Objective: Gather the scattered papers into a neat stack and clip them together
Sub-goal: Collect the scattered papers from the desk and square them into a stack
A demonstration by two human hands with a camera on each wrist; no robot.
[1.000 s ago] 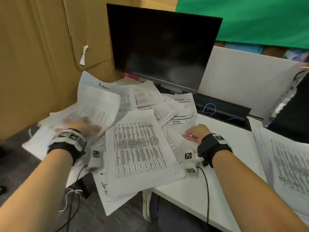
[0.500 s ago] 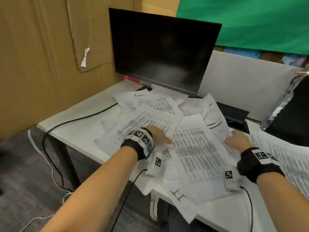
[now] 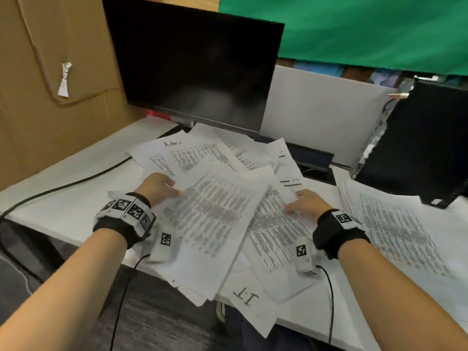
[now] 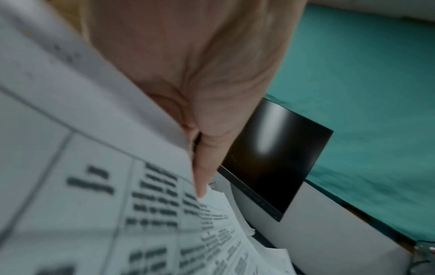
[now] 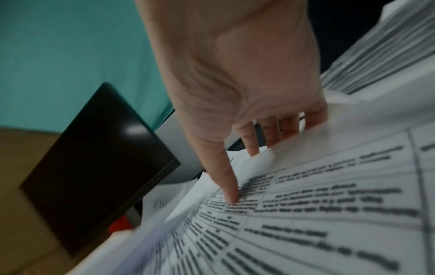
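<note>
**Both hands close in on the pile**

At the far left of the frame a black cable [image 3: 63, 186] trails across the bare worktop [image 3: 76, 214]. Just right of it the left hand [image 3: 157, 187] sits at the pile's left edge, thumb on top of a sheet and the rest of the hand tucked under it, so it is grasping that sheet, likely to drag it inward. The papers [image 3: 215, 211] lie fanned across the middle of the frame, overlapping at odd angles below the dark monitor [image 3: 192, 67], some hanging over the near edge. At the pile's right edge the right hand [image 3: 304, 202] pinches sheets too: thumb pressed on the print, fingers [image 5: 270, 134] slid beneath. Hands on opposite sides suit squeezing the sheets together. Further right lies a separate stack [image 3: 395, 224]. I see no clip.
</note>
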